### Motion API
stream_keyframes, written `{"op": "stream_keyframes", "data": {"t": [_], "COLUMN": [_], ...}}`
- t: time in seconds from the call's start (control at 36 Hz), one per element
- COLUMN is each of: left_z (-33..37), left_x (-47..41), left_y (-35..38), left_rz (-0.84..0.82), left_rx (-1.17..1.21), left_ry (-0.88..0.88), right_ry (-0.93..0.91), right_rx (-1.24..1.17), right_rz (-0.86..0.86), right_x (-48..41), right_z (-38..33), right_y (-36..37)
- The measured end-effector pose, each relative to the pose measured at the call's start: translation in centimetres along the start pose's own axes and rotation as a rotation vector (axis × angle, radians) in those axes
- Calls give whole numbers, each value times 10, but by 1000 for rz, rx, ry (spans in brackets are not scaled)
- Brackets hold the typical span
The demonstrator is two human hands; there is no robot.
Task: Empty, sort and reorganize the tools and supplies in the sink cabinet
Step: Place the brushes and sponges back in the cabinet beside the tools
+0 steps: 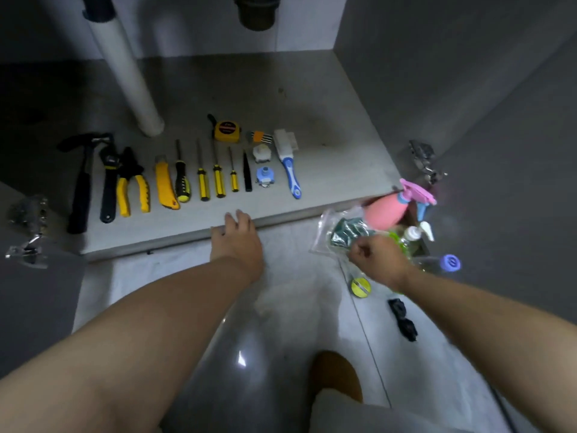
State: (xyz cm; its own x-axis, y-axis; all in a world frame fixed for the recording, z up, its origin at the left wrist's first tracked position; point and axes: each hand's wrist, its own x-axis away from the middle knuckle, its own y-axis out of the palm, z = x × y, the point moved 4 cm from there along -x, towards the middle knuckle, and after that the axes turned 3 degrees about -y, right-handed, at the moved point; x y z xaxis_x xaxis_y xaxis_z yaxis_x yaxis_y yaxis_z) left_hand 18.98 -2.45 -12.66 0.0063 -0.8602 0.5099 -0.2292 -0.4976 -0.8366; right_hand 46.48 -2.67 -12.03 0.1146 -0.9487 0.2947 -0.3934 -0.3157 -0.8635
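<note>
Fingers [359, 249] pinching plastic bag [324, 225] (right hand [379, 260])

Single head cam, wide-angle, faces fwd & down, close over cabinet floor [327, 126], tiled floor [359, 339] at btm

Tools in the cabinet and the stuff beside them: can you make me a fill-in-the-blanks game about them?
The hammer lies at the ____ end of the tool row.
The tape measure has a ____ case.
The right hand pinches the plastic bag, which holds something ____.
The spray bottle has a ____ body.
Missing words: left, yellow, green, pink.
</note>
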Motion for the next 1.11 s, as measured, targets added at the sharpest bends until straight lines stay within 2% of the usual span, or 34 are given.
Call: {"op": "stream_keyframes", "data": {"t": [0.08,0.14,0.19,0.31,0.42,0.53,0.64,0.75,0.81,0.86,0.92,0.97,1.06,1.11], "left_z": [23,44,70,111,131,134,133,128,124,120,114,107,96,89], "left_x": [11,17,23,32,39,38,35,35,34,33,31,27,20,17], "left_y": [7,14,25,49,61,67,67,63,61,59,58,57,56,55], "left_rz": [61,130,123,-118,-301,-413,-529,-643,-620,-575,-529,-487,-443,-440], "left_rx": [2,94,199,470,740,891,1016,1199,1332,1463,1525,1560,1568,1566], "left_ry": [-7,86,227,421,421,315,205,134,121,101,64,30,-5,-11], "right_ry": [214,383,525,730,832,824,622,407,331,295,293,301,352,443], "right_rx": [0,-19,5,-61,-205,-213,-448,-799,-967,-1017,-989,-893,-472,-252], "right_rz": [-56,-81,-82,-72,-13,53,102,-5,-81,-140,-194,-159,17,74], "right_x": [45,73,94,115,115,112,107,101,97,93,87,79,66,62], "right_z": [55,87,113,143,150,144,103,53,37,29,30,40,68,82], "right_y": [20,34,48,81,109,123,138,144,146,146,143,138,126,120]}}
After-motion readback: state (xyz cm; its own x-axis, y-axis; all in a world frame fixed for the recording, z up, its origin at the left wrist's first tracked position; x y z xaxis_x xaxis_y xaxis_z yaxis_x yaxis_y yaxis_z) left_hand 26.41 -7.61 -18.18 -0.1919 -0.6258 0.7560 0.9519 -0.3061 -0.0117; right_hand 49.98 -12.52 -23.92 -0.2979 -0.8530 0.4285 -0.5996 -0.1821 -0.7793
